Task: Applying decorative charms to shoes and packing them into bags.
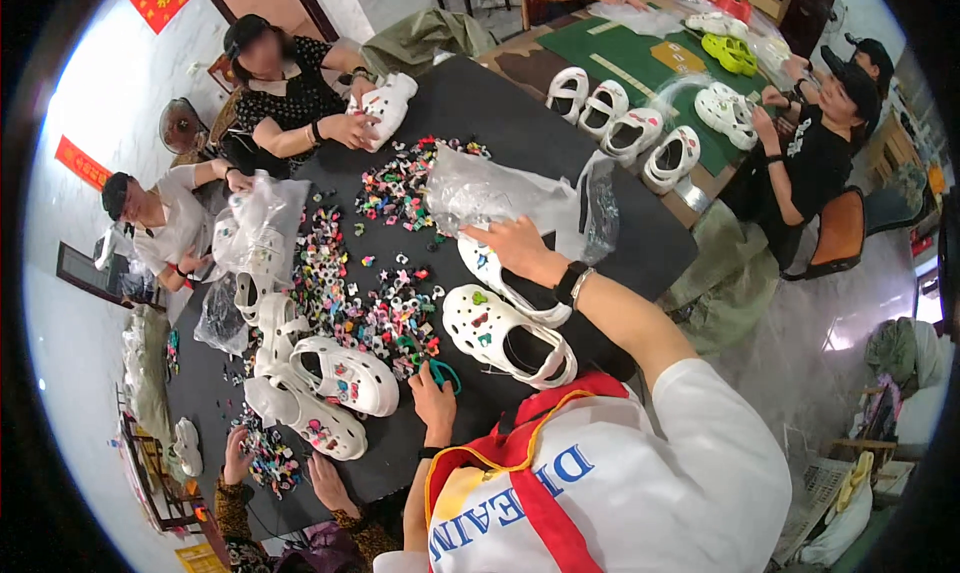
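Note:
My right hand (518, 250) reaches across the upper of two white clogs (483, 264), its fingers closed over the clog's side and one finger stretched toward the toe. Nearer me lies the second white clog (478, 323), with small coloured charms on its toe. My left hand (433, 405) is closed by a teal loop-handled tool (446, 375) at the edge of the charm pile; the rest of the tool is hidden. Loose colourful shoe charms (385, 318) spread over the black table (385, 480) to the left. Clear plastic bags (505, 186) lie just beyond my right hand.
Several white clogs (345, 375) stand left of the charms. Co-workers sit around: one holds a white clog (382, 111), another handles a plastic bag (262, 228), and a person's hands (328, 481) rest near charms at lower left. More white clogs (632, 133) line the green-topped table (640, 68).

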Available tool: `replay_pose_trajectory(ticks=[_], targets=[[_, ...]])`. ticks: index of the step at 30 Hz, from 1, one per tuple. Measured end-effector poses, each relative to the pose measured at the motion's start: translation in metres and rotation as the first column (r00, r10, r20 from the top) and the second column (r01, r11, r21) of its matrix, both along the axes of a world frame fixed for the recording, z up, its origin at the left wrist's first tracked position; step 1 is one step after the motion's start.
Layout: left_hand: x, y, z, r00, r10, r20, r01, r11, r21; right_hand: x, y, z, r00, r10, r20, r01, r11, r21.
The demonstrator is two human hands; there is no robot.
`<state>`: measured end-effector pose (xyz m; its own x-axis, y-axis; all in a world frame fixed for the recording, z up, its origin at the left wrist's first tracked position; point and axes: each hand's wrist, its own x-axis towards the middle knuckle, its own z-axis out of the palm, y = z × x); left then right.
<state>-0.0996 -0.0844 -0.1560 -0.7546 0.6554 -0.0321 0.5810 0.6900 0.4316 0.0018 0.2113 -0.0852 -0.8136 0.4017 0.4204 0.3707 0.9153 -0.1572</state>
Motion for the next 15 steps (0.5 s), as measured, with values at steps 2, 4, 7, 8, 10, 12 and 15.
replay_pose_trajectory(ticks=[2,4,7,8,10,12,15], targets=[[0.001,-0.005,-0.001,1.000,0.012,0.017,-0.012,1.000,0.029,-0.012,0.000,-0.003,0.999,-0.010,0.046,0.018,0.984,-0.175],[0.001,-0.010,-0.009,0.999,0.020,-0.036,-0.018,0.998,0.057,-0.008,0.000,0.011,0.994,-0.089,0.055,0.105,0.891,-0.441],[-0.003,-0.008,-0.012,0.995,0.061,-0.073,-0.052,0.991,0.123,0.017,0.050,-0.066,0.944,-0.329,-0.019,0.280,0.831,-0.480],[-0.005,-0.010,-0.011,0.998,0.054,-0.043,-0.050,0.996,0.073,0.033,0.057,-0.074,0.930,-0.367,0.027,0.332,0.804,-0.494],[-0.008,-0.014,-0.004,0.998,0.070,-0.007,-0.069,0.993,0.100,0.068,0.069,-0.111,0.894,-0.447,0.045,0.388,0.719,-0.577],[-0.007,-0.023,0.006,0.989,0.133,0.071,-0.141,0.981,0.136,0.093,0.071,-0.113,0.902,-0.347,0.256,0.424,0.601,-0.678],[-0.011,-0.038,0.000,0.891,0.198,0.408,-0.264,0.958,0.113,0.111,0.080,-0.127,0.959,-0.244,0.145,0.266,0.593,-0.760]])
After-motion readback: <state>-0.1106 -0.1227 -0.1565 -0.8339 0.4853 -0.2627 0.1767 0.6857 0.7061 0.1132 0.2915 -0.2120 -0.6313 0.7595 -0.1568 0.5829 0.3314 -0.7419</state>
